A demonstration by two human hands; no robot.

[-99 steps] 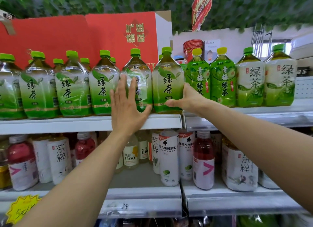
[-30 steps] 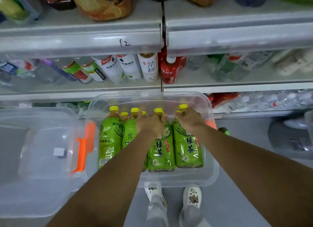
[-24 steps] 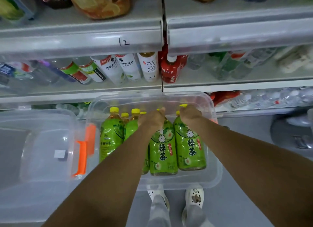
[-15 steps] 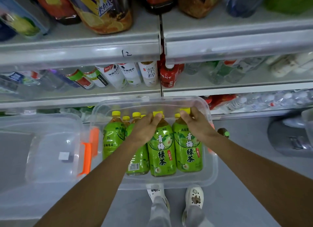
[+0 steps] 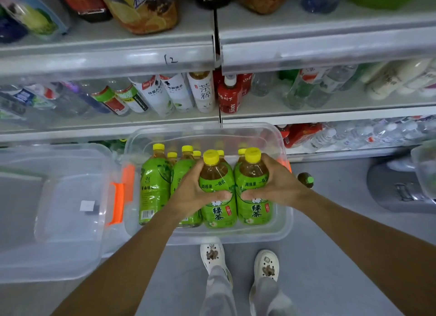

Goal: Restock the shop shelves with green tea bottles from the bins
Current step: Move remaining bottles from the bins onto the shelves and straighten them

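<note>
The left bottle (image 5: 219, 212) is now clasped by the left hand (image 5: 195, 193), the right bottle (image 5: 256, 209) by the right hand (image 5: 276, 186). Both have been lifted clear of the rest in the bin (image 5: 280, 233), seemingly ready for shelving.

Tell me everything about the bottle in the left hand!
The bottle is clear plastic with a yellow cap, brownish tea at its shoulder and a bright green label with white print. It is upright in the clear bin. The left hand grips its upper part, thumb across the front. A matching bottle, gripped by the right hand, is close on its right.
</note>
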